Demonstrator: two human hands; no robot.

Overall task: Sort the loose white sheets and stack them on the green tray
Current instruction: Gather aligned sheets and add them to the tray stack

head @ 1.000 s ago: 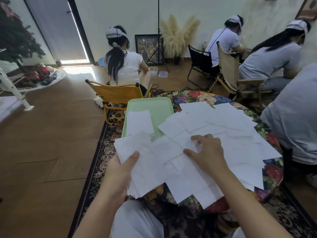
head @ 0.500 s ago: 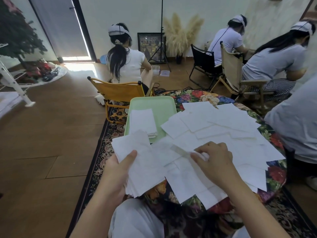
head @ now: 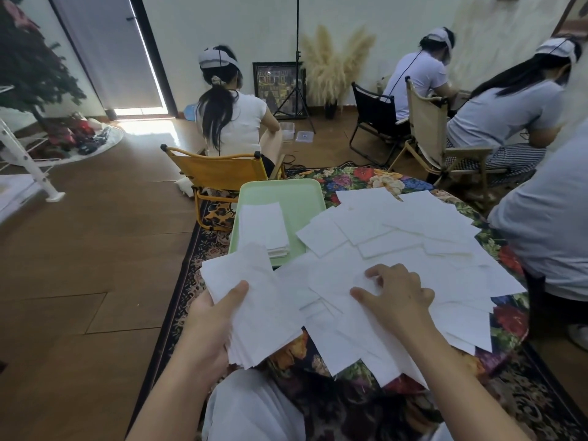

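1. The loose white sheets (head: pixel 397 237) are spread over the floral tablecloth (head: pixel 509 316) at centre right of the frame.
2. A gathered bundle (head: pixel 254 300) is gripped at lower centre by the left hand (head: pixel 211 326), thumb laid on top.
3. One sheet is being pinched up by the curled fingertips of the right hand (head: pixel 394 294).
4. A small stack (head: pixel 264 229) is already laid on the green tray (head: pixel 299 198), upper centre.
5. A single sheet should be peeled free, then squared against the bundle's edges.
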